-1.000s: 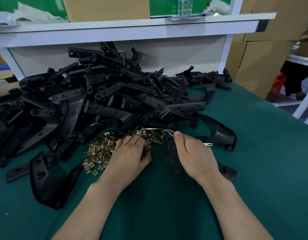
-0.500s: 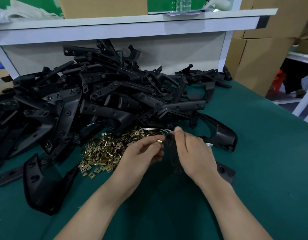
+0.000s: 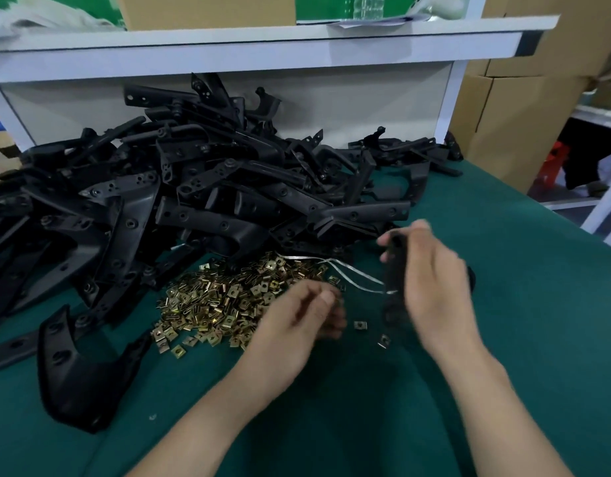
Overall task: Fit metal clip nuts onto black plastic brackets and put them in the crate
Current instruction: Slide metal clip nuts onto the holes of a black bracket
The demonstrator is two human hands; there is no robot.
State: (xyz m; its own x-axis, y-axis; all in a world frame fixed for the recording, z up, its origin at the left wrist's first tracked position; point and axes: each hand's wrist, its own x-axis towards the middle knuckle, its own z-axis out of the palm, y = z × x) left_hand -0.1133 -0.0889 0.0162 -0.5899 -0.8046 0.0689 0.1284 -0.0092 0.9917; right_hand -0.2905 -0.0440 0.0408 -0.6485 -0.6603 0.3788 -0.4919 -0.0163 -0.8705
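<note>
Grips a black bracket (image 3: 395, 266) near-upright in the right hand (image 3: 434, 287), fingers curled round it, above the green table (image 3: 524, 339). Holds the left hand (image 3: 297, 325) low at the right edge of the pile of clip nuts (image 3: 221, 301), fingers loosely curled; cannot tell through the blur whether pinching a nut. Faces a heap of brackets (image 3: 194, 201) just behind the pile, two loose nuts (image 3: 359, 325) between the hands.
</note>
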